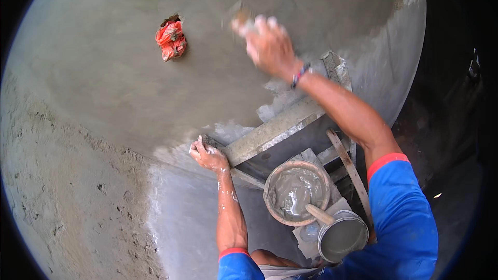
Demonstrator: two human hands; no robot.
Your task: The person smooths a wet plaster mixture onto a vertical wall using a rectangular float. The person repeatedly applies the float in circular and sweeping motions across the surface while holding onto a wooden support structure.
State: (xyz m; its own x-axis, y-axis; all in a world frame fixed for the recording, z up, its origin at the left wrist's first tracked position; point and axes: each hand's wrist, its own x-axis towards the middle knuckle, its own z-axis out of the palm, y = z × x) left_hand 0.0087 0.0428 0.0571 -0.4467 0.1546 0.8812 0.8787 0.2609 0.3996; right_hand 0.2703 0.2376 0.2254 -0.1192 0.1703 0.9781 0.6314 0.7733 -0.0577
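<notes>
My right hand (270, 44) is raised in front of a wet grey plastered wall (119, 88). It is closed round a small brownish tool (241, 16), too smeared by motion for its kind to show. Lower and to the left, my left hand (209, 156) is closed at the top end of a cement-crusted wooden ladder (275, 130). Pale plaster smears its fingers and forearm. Below the ladder's top rung stands a round tub (270, 199) of wet grey mortar. A wooden-handled tool (320, 214) rests in it, its working end hidden in the mix.
A bucket (324, 251) of grey liquid stands beside the tub, close to my body. A slanting wooden stick (348, 168) is right of them. Crumpled red plastic (171, 41) plugs a hole in the wall. Rougher plaster (78, 192) covers the left side.
</notes>
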